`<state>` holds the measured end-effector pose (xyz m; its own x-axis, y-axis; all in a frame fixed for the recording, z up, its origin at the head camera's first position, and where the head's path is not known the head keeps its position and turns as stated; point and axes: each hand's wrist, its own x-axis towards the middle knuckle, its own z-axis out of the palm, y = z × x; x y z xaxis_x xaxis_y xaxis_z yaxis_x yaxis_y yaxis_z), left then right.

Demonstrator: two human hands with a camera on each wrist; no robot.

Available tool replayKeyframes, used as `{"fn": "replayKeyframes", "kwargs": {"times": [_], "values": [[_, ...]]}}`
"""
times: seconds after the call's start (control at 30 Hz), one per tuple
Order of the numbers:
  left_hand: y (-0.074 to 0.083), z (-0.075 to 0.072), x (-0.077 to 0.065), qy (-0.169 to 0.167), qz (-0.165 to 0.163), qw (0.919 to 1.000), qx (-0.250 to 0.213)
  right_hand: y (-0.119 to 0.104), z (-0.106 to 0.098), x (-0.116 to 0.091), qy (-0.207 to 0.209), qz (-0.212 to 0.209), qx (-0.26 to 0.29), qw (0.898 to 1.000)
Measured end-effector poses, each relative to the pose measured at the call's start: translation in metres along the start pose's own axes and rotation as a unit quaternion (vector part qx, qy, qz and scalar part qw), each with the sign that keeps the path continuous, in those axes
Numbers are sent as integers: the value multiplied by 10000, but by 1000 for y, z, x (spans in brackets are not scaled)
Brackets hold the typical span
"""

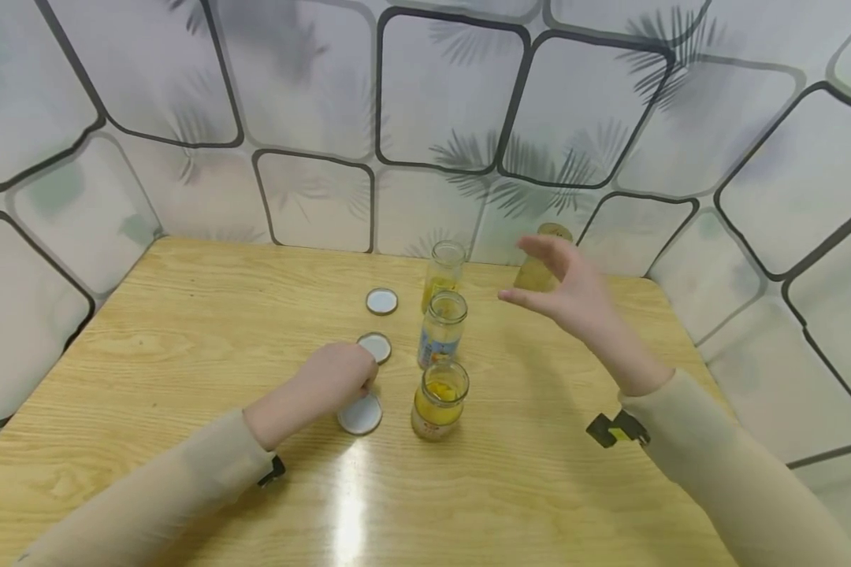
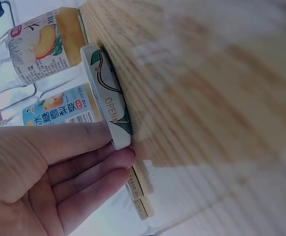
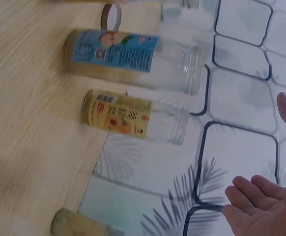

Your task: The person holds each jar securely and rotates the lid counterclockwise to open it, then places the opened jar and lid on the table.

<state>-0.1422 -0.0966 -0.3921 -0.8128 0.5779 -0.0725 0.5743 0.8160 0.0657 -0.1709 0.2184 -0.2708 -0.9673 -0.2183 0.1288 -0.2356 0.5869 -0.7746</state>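
My left hand (image 1: 333, 374) pinches the edge of the nearest jar lid (image 1: 359, 415) between thumb and fingers. In the left wrist view this lid (image 2: 108, 96) carries the word OPEN and a leaf print, and its edge meets the tabletop. Right of it stand three lidless glass jars in a row: a wide front jar (image 1: 438, 409), a blue-labelled jar (image 1: 438, 339) and a slim back jar (image 1: 443, 276). My right hand (image 1: 574, 291) is raised with thumb and fingers spread, holding nothing. It partly covers a fourth jar (image 1: 535, 272) in the head view.
Two more lids, a middle lid (image 1: 375, 346) and a far lid (image 1: 382, 301), lie left of the jars with their pale insides up. The wooden table (image 1: 206, 331) ends at patterned walls (image 1: 312, 205) behind and on both sides.
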Motion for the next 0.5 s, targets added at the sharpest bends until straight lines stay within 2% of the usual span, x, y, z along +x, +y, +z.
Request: {"fn": "replayKeyframes", "kwargs": {"times": [0.17,0.4,0.5], "values": [[0,0,0,12,4,10000,-30,11,-10,11,119,262,-67,9996],[-1,0,0,24,5,10000,-50,30,-22,28,461,270,-141,9985],[-2,1,0,54,36,10000,-29,37,-27,34,572,466,-271,9969]]}}
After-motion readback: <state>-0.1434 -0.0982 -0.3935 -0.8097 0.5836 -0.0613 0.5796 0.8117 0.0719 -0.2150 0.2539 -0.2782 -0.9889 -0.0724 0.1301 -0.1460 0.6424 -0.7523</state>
